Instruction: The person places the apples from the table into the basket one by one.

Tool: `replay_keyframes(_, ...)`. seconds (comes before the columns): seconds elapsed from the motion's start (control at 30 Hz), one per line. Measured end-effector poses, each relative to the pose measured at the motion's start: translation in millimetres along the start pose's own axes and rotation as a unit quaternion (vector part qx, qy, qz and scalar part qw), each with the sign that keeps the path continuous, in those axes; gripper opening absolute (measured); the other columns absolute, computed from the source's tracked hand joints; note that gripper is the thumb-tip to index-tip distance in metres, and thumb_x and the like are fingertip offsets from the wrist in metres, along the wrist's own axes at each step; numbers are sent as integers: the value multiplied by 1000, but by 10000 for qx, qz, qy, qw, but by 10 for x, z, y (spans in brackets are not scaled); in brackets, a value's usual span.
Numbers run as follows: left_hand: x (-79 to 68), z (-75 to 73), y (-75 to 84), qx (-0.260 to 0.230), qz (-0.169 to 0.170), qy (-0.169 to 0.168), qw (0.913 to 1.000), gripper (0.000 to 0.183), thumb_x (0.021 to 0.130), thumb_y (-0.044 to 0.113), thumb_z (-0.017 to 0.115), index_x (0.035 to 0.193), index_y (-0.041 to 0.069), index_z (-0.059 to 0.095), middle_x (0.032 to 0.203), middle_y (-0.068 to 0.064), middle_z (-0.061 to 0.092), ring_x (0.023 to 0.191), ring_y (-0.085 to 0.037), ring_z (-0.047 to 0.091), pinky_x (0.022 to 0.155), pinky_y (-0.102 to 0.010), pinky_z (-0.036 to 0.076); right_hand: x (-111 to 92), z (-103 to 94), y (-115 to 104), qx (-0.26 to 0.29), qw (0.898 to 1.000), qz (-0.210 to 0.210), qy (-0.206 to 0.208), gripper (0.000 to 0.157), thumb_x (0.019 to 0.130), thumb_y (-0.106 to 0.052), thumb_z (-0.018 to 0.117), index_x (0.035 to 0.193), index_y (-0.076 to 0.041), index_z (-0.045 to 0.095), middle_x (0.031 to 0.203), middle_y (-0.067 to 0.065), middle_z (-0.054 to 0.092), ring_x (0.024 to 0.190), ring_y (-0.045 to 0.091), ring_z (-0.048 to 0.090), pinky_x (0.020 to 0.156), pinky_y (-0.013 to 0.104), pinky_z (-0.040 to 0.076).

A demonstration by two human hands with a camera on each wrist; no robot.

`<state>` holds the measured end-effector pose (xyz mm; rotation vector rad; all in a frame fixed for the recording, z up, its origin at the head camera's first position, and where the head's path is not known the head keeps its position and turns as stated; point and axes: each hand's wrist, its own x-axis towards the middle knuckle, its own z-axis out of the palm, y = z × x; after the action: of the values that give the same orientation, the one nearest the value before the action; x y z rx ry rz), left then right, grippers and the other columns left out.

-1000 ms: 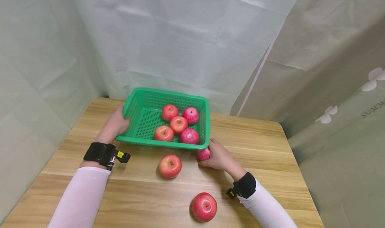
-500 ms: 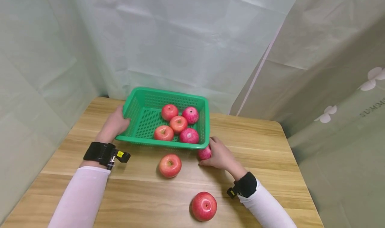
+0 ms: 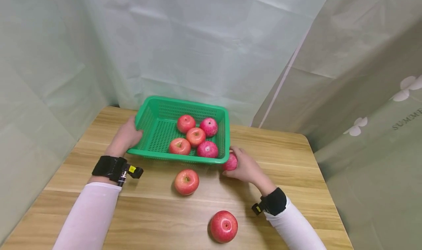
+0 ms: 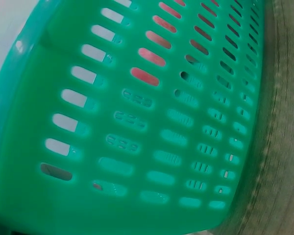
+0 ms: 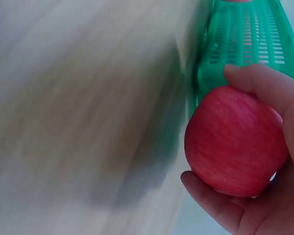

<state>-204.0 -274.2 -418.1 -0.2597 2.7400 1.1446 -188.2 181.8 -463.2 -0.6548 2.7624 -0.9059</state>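
Note:
A green slotted plastic basket [image 3: 158, 155] stands at the back of the table with several red apples inside, among them one apple [image 3: 179, 146] near its front wall. My left hand [image 3: 126, 135] grips the basket's left rim; the left wrist view shows mostly the basket's slotted side [image 4: 127, 161]. Just outside the basket's front right corner, my right hand [image 3: 245, 166] holds a red apple [image 5: 235, 142], with fingers and thumb curled round it. That apple [image 3: 230, 162] is partly hidden by the hand and the rim in the head view.
Two more apples lie loose on the wooden table [image 3: 148, 213]: one apple [image 3: 186, 182] in front of the basket, another apple [image 3: 224, 226] nearer the front. Pale curtains [image 3: 204, 48] hang behind the table and at both sides.
My right hand has shifted slightly right and back, along the basket's corner, carrying the apple with it. The left hand, basket and loose apples stay in place.

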Motion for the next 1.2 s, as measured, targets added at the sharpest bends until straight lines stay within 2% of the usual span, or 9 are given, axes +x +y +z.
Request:
replay_keyframes(0.1,-3,7,-3,1,11,24,10000,67,109,14,46,165,-7,14,139,-40,50,99,-42,62,73,-43,52,-16,-56,18,-129,9999,-12,20,87,73,-38,99,149,-18,60,132,8,64,115,27,65,91,46,57)
replay_keyframes(0.27,-8,11,-5,6,16,28,10000,68,109,14,45,165,-7,14,137,-40,51,97,-41,63,71,-42,52,-28,-123,51,-349,9993,111,41,76,72,-47,98,137,-20,70,127,4,67,110,25,66,87,46,58)
replay_keyframes(0.5,-18,8,3,-1,33,39,10000,69,109,13,45,166,-7,12,139,-42,49,100,-44,62,75,-47,53,-28,-176,66,-151,9992,366,98,77,69,-45,101,129,-17,63,120,6,66,104,23,65,80,40,59)
replay_keyframes(0.67,-23,5,6,-4,-4,36,10000,69,109,14,44,166,-6,11,139,-40,49,100,-43,61,75,-46,52,-49,-196,93,-64,9990,426,97,87,69,-43,101,143,-21,60,131,14,59,107,28,65,79,42,60)
replay_keyframes(0.73,-27,4,9,18,-2,42,10000,68,109,14,44,166,-6,12,138,-40,50,100,-43,61,75,-46,52,-55,-202,103,-70,9990,436,88,87,72,-43,99,147,-23,61,136,16,56,109,30,65,80,44,61)
replay_keyframes(0.8,-26,6,8,-14,-17,33,10000,69,109,14,44,166,-6,12,138,-40,50,100,-43,62,75,-46,53,-57,-208,108,-95,9988,458,115,82,74,-45,97,145,-21,64,136,17,56,108,31,65,80,44,61)
replay_keyframes(0.97,-14,7,13,-113,-44,20,9999,70,109,14,44,167,-4,9,141,-41,48,101,-43,62,76,-47,53,-46,-224,129,0,9980,520,369,66,78,-43,94,130,-11,68,124,13,64,102,28,66,76,41,60)
replay_keyframes(1.1,-4,2,11,-51,5,19,10000,70,109,14,45,167,-5,10,141,-41,48,101,-43,61,76,-47,53,-50,-262,117,128,9964,666,509,66,79,-44,94,128,-12,65,108,7,70,93,24,68,72,39,60)
replay_keyframes(1.2,0,4,5,-12,9,-8,10000,71,109,14,45,167,-6,8,141,-41,48,101,-43,61,76,-47,53,-48,-305,111,132,9959,744,490,70,78,-46,95,130,-11,65,105,6,71,91,23,69,71,39,60)
